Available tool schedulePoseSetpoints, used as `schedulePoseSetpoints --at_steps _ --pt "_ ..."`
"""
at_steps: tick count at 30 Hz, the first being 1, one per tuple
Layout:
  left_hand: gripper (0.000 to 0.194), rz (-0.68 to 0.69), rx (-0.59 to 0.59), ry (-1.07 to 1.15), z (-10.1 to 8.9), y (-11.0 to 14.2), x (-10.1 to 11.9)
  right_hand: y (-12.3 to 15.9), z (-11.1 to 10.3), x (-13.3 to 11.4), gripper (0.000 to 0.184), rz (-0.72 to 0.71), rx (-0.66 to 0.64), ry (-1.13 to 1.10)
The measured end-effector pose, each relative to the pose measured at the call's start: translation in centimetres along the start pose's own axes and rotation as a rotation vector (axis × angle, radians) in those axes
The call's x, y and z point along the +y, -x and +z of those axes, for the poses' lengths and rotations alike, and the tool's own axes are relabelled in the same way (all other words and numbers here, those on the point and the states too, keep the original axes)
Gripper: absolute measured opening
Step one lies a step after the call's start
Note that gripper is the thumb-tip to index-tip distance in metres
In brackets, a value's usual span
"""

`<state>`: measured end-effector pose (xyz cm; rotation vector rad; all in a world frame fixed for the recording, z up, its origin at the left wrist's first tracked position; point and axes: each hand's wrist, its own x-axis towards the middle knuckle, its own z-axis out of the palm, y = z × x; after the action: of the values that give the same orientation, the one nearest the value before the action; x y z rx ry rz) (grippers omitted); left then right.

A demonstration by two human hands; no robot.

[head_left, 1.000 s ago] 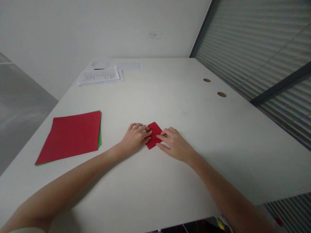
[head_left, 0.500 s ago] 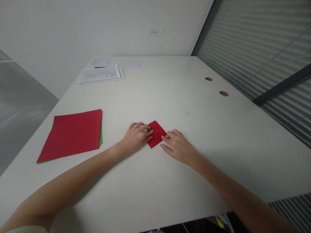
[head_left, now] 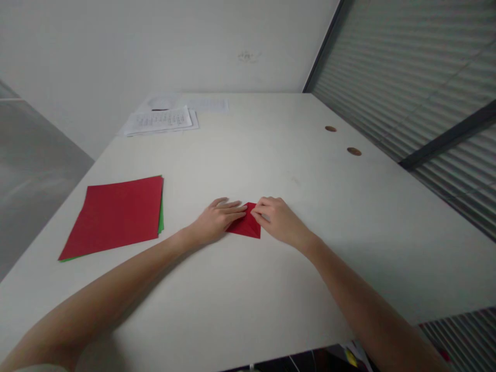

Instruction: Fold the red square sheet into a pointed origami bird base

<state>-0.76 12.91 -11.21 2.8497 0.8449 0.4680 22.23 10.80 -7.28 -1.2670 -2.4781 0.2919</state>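
A small folded red paper lies on the white table, now a low triangle between my hands. My left hand lies flat with its fingers stretched out, the fingertips pressing the paper's left edge. My right hand is curled, its fingertips pinching the paper's upper corner and covering the right part of it.
A stack of red sheets over a green one lies to the left. Printed white papers sit at the far left end by the wall. Two round brown holes are near the right edge, beside slatted blinds.
The red paper was a flat diamond. My right hand has moved left over it and folded a part across, leaving a smaller triangle. My left hand's fingers have stretched out flatter.
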Motion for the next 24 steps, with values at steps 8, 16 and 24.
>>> schedulePoseSetpoints --at_steps 8,16,24 --pt "0.030 -0.080 0.109 0.171 -0.2 -0.4 0.1 0.8 2.8 1.7 0.021 -0.086 0.037 -0.015" --pt "0.022 -0.101 0.209 0.227 0.0 -0.6 -0.5 0.9 2.2 1.2 0.014 -0.065 0.029 0.051" --pt "0.016 -0.167 0.322 0.116 0.5 -0.3 -0.3 1.1 2.2 1.0 0.012 -0.090 0.010 -0.011"
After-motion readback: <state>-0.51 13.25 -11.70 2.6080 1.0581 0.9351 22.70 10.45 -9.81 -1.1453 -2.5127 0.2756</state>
